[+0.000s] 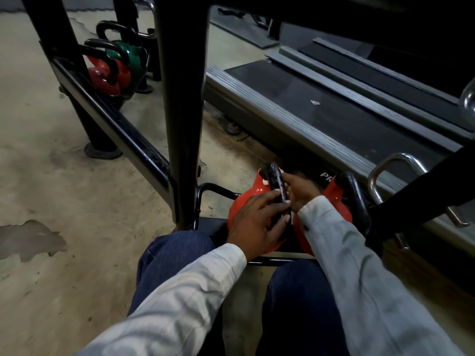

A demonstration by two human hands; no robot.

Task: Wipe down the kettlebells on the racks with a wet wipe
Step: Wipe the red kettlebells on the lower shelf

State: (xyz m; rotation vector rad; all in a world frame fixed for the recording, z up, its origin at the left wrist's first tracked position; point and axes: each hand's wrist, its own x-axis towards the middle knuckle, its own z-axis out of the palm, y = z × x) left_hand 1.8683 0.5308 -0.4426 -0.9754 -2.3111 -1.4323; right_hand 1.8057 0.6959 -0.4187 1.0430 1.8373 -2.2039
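Working on the near red kettlebell, sitting on the low rack between the knees. Curling the left hand over its black handle; pressing the right hand to the far side, fingers hidden, grip impossible to tell. Glimpsing white slivers there, possibly the wipe. Judging plenty left: second red kettlebell alongside, far red kettlebell and green kettlebell waiting. Crouching on a patchy concrete floor beside a treadmill.
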